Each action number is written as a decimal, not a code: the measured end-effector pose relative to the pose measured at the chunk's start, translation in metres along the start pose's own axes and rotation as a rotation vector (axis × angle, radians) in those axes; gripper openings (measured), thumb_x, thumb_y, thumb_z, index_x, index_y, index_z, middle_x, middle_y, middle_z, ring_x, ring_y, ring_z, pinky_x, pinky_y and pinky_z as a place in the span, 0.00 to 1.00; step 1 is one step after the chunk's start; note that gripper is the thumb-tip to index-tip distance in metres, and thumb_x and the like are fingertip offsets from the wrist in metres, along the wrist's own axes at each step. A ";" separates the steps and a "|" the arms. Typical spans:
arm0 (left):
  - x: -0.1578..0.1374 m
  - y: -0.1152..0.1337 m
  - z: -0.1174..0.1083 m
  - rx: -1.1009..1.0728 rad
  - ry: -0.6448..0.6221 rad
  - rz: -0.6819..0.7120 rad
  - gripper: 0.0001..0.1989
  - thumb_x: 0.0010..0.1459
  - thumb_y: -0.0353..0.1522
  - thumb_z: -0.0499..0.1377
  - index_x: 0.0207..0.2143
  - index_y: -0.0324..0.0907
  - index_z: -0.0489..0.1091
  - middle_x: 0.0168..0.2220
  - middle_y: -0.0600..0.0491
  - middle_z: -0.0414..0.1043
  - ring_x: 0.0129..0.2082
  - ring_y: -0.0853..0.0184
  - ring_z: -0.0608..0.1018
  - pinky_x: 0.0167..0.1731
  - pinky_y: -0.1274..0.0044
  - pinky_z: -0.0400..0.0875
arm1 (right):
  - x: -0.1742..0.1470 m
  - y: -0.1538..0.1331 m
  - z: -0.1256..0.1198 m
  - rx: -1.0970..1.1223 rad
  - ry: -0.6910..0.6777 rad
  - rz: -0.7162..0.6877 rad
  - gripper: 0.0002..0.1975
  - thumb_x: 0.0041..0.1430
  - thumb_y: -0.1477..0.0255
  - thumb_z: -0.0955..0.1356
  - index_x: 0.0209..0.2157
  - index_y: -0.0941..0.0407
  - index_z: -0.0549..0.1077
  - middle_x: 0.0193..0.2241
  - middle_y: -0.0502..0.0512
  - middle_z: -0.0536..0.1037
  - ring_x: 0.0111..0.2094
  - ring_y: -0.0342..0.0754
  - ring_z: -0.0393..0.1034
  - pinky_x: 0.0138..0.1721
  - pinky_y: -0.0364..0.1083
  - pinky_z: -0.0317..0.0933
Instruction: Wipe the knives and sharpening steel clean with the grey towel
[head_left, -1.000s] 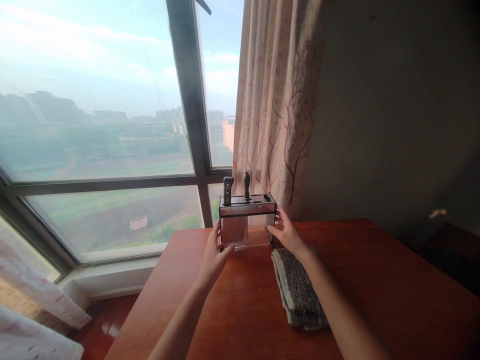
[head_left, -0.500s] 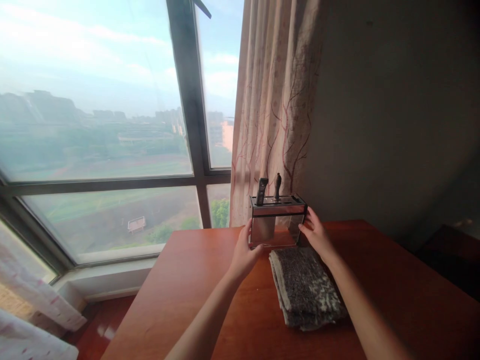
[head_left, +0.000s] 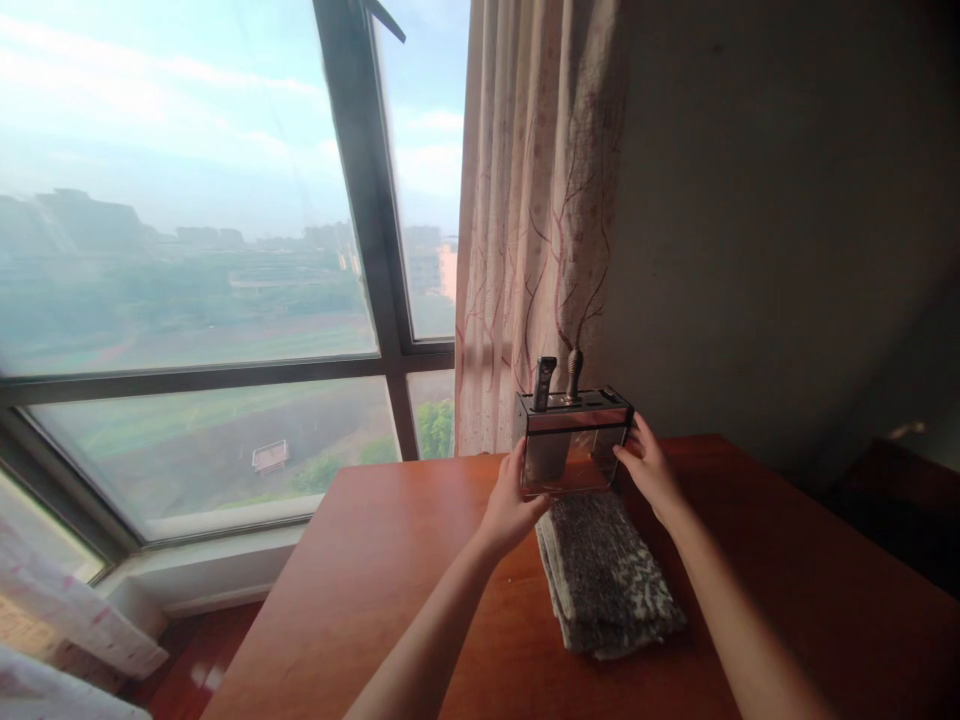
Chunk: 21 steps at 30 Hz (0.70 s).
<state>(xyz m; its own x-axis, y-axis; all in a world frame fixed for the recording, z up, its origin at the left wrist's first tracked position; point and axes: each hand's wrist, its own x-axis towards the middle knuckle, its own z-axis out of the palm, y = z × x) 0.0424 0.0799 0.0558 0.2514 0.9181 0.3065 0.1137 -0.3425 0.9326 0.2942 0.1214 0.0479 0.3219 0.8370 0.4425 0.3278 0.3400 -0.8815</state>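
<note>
Between my two hands is a knife block (head_left: 577,420) with a shiny front and a dark frame. Two handles stick up from its slotted top: a flat black handle (head_left: 544,383) on the left and a ribbed brown handle (head_left: 575,375) beside it. My left hand (head_left: 514,500) grips the block's lower left side, thumb at the bottom front edge. On the right side, my right hand (head_left: 645,465) holds it with the thumb in front. A folded grey wool cloth (head_left: 611,575) lies on the table just in front of the block, its back edge close to the block's base.
The reddish-brown wooden table (head_left: 360,580) carries the cloth and extends to both sides. Behind it hangs a patterned curtain (head_left: 495,250). A large framed window (head_left: 386,300) is at the left, and a dark wall (head_left: 750,250) rises at the right.
The knife block has moved a little to the right with both hands on it, so it now stands more squarely behind the folded cloth. The view has shifted slightly.
</note>
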 end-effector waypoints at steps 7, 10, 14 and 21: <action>-0.015 0.010 -0.015 -0.036 0.110 -0.106 0.31 0.49 0.28 0.60 0.57 0.43 0.60 0.58 0.41 0.63 0.55 0.55 0.69 0.43 0.69 0.72 | -0.050 -0.026 0.029 -0.058 0.259 0.037 0.29 0.54 0.65 0.65 0.58 0.54 0.59 0.55 0.63 0.66 0.54 0.56 0.64 0.49 0.52 0.64; -0.035 0.013 -0.023 0.015 0.141 -0.085 0.13 0.53 0.31 0.57 0.43 0.40 0.69 0.42 0.46 0.74 0.41 0.62 0.77 0.38 0.73 0.72 | -0.094 -0.051 0.060 0.070 0.122 0.042 0.16 0.58 0.63 0.64 0.46 0.55 0.67 0.41 0.59 0.74 0.40 0.51 0.71 0.40 0.47 0.66; -0.063 0.011 -0.033 0.079 0.087 -0.091 0.13 0.60 0.38 0.53 0.25 0.41 0.66 0.21 0.55 0.69 0.23 0.69 0.72 0.26 0.78 0.66 | -0.145 -0.083 0.102 0.217 -0.238 0.136 0.19 0.63 0.58 0.59 0.23 0.53 0.64 0.16 0.46 0.64 0.19 0.44 0.59 0.22 0.43 0.54; -0.092 -0.012 -0.047 0.202 0.204 -0.135 0.18 0.59 0.41 0.52 0.20 0.43 0.61 0.17 0.58 0.63 0.19 0.70 0.67 0.21 0.80 0.59 | -0.180 -0.081 0.150 0.355 -0.353 0.261 0.23 0.61 0.53 0.60 0.18 0.53 0.59 0.14 0.44 0.60 0.17 0.42 0.54 0.20 0.42 0.48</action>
<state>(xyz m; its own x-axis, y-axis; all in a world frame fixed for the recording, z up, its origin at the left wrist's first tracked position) -0.0276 0.0090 0.0251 0.0257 0.9720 0.2336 0.3267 -0.2290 0.9170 0.0763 0.0077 0.0153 0.0159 0.9847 0.1737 -0.0612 0.1744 -0.9828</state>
